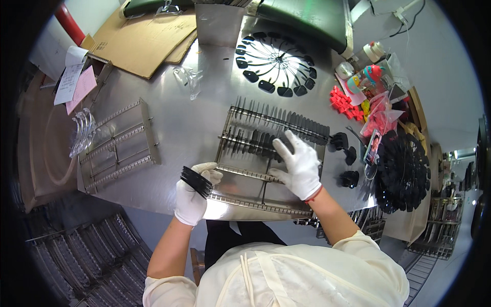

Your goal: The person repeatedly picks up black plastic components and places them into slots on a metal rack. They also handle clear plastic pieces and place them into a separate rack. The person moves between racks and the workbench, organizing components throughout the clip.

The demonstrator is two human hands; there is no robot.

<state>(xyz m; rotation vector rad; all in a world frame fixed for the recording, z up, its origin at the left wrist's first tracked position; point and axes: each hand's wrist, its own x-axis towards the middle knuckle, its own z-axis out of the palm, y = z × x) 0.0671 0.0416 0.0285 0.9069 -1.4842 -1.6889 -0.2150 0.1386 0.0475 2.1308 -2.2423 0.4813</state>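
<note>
My left hand (pixel 188 203), in a white glove, is closed around a small stack of thin black flat pieces (pixel 196 182) by the near left corner of a metal rack (pixel 245 172). Upright in the rack's slotted bars stand rows of thin dark pieces (pixel 262 145), packed closer toward the right. Over the right half of the rack is my right hand (pixel 300 169), also gloved, its fingers spread and nothing visible between them. Those fingertips are close to the middle row; whether they touch a piece I cannot tell.
A second slotted rack (pixel 123 135) lies at the left with clear curved parts (pixel 83 132) beside it. Black stemmed pieces (pixel 266 86) form a ring at the back. To the right are red blocks (pixel 346 104), a bottle (pixel 364 78) and a black pile (pixel 404 171). Cardboard (pixel 143 36) lies far left.
</note>
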